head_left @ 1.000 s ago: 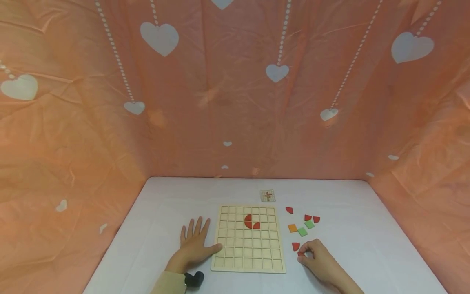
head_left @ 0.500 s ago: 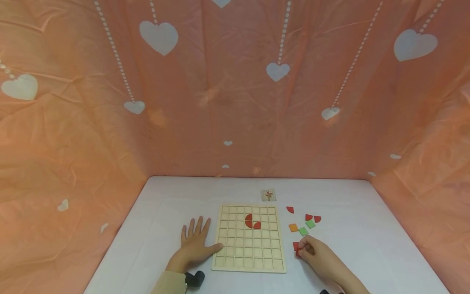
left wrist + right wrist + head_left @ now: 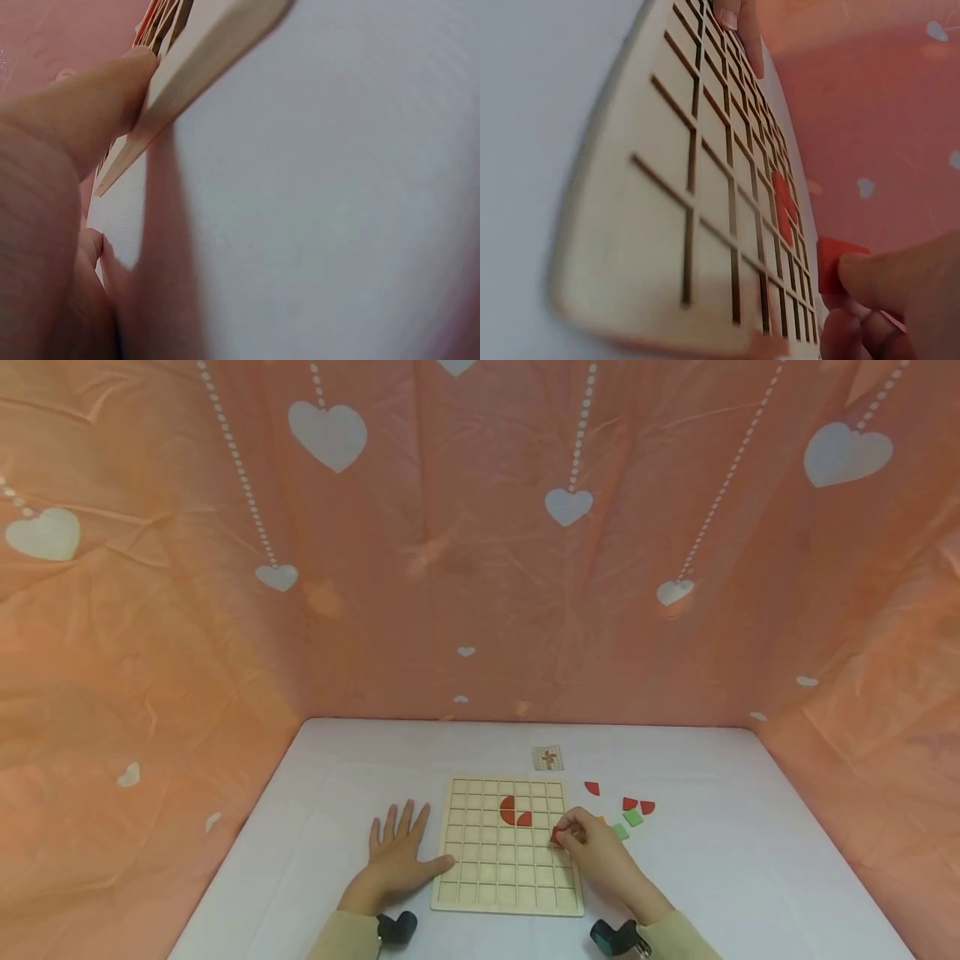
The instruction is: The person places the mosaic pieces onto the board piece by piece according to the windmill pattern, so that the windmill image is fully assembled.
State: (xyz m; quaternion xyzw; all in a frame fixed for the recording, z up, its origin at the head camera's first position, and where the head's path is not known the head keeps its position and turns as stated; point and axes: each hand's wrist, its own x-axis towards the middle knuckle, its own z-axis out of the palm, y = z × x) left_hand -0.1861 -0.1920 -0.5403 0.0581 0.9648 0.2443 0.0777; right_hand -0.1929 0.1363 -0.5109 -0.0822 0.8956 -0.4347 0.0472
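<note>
Beige sleeves [image 3: 348,939] and black wrist cameras [image 3: 397,929] sit nearest, just short of the board [image 3: 497,893]. Beside the board's left edge the left hand [image 3: 397,864] lies with its fingers straight and spread, its thumb resting on the rim. Over the board's right edge the right hand [image 3: 600,852] pinches a red piece [image 3: 555,835] between thumb and fingers; whether a second is stacked with it, I cannot tell. Farther up the board, right of its middle, three red quarter-circles [image 3: 507,817] lie in its squares. Right of the board lie two green tiles [image 3: 633,817], an orange tile [image 3: 602,820] mostly hidden by the right hand and, beyond them, three loose red quarters [image 3: 592,788]. Past the board's far edge lies a small pattern card [image 3: 547,757], then a heart-printed orange curtain [image 3: 487,568].
</note>
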